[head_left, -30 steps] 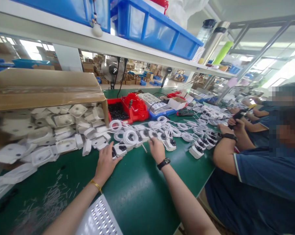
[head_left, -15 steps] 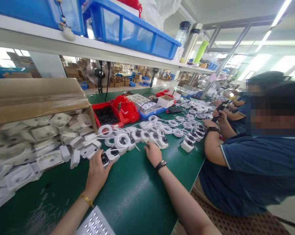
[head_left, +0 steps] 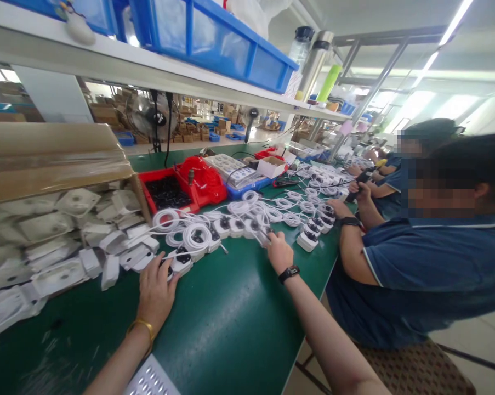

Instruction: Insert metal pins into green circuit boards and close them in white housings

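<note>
A row of small white housings with black inserts (head_left: 238, 226), white cables coiled beside and over them, runs across the green table. My left hand (head_left: 155, 293) is at the near left end of the row, fingers and thumb closed about the end housing (head_left: 180, 264). My right hand (head_left: 280, 253) is at the other end of the row, its fingers curled in on the last housing there, which they largely cover. Coiled white cable (head_left: 197, 237) lies between my hands.
Loose white plastic shells (head_left: 62, 269) spill from a cardboard box (head_left: 53, 156) at left. A red bin (head_left: 169, 192) of black parts stands behind the row. A dimpled metal plate (head_left: 152, 378) lies near me. A co-worker (head_left: 432, 269) sits at right by more housings (head_left: 308, 240).
My right hand has moved right along the row, to the end housing. My left hand stays at the left end housing. The whole view has shifted slightly.
</note>
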`<move>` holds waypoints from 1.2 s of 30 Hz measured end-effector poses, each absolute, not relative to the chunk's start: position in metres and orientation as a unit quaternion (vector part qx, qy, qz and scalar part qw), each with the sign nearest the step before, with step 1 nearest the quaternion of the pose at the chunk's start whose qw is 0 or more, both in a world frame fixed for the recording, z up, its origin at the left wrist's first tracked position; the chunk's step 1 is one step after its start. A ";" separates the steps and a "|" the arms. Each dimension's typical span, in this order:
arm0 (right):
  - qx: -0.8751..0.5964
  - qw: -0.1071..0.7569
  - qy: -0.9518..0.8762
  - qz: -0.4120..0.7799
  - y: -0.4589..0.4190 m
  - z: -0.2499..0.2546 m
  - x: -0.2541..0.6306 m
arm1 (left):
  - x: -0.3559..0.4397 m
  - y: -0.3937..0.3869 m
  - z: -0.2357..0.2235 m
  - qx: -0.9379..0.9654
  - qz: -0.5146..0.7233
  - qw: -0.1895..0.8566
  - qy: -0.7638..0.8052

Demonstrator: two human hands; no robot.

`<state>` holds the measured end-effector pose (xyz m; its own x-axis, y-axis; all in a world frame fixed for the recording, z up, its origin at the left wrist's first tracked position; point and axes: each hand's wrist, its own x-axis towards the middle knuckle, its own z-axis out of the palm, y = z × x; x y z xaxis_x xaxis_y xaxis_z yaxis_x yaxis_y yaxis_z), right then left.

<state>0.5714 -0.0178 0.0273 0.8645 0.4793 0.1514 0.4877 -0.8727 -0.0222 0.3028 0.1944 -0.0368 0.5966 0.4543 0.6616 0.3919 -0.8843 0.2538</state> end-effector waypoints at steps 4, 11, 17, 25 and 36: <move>-0.960 0.017 -0.267 -0.087 -0.009 0.024 0.574 | 0.304 0.195 -0.035 0.891 0.386 0.023 0.238; -0.925 -0.022 -0.370 -0.085 0.023 0.042 0.577 | 0.304 0.193 -0.033 0.891 0.386 0.033 0.237; -0.915 -0.035 -0.398 -0.052 0.045 0.052 0.598 | 0.305 0.193 -0.034 0.885 0.395 0.043 0.241; -0.923 0.042 -0.381 -0.033 0.040 0.059 0.570 | 0.304 0.190 -0.032 0.882 0.399 0.039 0.249; -0.905 0.138 -0.393 0.086 0.072 0.011 0.511 | 0.369 0.165 0.030 0.963 0.255 -0.062 0.056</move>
<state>0.5114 0.0725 0.0107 0.6766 0.7349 -0.0473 0.6875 -0.6534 -0.3168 0.3689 0.1646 0.0305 0.8639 0.0773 0.4977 0.1403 -0.9860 -0.0903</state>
